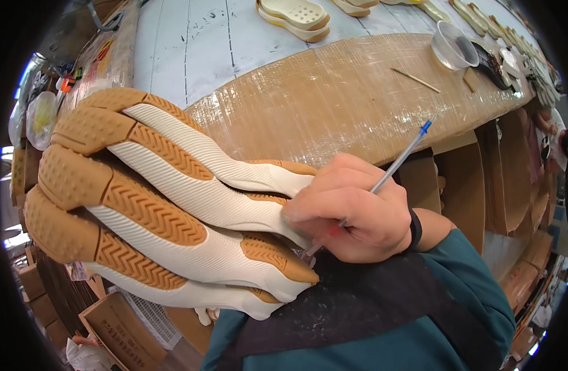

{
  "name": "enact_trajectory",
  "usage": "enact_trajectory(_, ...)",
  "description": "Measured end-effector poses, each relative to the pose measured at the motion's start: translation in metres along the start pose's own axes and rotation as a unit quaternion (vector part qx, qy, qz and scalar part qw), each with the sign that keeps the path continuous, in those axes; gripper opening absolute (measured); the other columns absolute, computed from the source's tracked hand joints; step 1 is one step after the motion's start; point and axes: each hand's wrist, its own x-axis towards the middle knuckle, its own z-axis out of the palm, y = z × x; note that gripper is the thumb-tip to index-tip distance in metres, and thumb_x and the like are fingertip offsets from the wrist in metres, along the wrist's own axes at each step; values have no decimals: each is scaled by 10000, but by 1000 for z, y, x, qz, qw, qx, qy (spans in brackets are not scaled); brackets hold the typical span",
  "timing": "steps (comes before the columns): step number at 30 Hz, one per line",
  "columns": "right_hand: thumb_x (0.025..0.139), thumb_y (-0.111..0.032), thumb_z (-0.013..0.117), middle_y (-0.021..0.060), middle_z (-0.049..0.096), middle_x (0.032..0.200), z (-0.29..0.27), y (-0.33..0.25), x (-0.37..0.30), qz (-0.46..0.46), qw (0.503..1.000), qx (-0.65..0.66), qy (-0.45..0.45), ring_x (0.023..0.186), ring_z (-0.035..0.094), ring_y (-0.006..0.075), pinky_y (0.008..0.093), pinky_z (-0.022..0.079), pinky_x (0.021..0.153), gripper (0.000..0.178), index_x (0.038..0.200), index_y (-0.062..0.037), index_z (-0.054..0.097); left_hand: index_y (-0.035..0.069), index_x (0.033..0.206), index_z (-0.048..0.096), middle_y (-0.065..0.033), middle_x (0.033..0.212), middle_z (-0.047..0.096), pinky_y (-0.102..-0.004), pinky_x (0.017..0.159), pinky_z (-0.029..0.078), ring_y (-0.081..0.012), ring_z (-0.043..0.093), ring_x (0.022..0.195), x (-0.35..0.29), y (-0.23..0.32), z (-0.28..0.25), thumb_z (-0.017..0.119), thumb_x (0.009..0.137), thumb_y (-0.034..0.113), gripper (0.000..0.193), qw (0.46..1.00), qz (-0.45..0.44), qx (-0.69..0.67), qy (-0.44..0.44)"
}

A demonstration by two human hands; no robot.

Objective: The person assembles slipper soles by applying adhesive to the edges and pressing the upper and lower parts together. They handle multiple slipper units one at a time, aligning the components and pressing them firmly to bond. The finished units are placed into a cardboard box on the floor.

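Observation:
Several shoe soles [172,173] lie stacked side by side in front of me, at the left and middle. They have ribbed white foam and tan rubber tread with herringbone grooves and small studs. My right hand [358,210] is closed around a slim clear pen [400,159] with a blue end plug. Its other end points down toward the near ends of the soles, and a bit of red shows between the fingers. The thumb and fingertips are at the edge of the soles, touching or nearly so. My left hand is not visible; the soles may hide it.
A film-wrapped brown cardboard surface [333,93] edges the white table [203,37]. On it are a thin wooden stick [415,80] and a clear plastic cup [454,46]. More soles [296,15] lie farther back. Cardboard compartments [460,185] open below right; a carton [126,334] stands lower left.

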Motion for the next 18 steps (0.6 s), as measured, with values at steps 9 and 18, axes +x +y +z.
enact_trajectory(9,565,112,646,56,618,766,-11,5,-3,-24,999,-20,-42,629,560,181,268,428,540,354,881,-35,583,-25,1304,239,-194,1183,446,-382,902,404,-263,483,1063,8,-2,3,658,704,336,816,1000,-3,2,-7)
enact_trajectory(18,532,102,638,70,599,756,-11,5,-8,-20,999,-32,-38,614,545,208,279,425,529,328,836,-14,601,-24,1310,231,-195,1187,442,-383,904,402,-263,480,1067,16,-1,5,669,697,340,837,1000,-8,-1,-20)
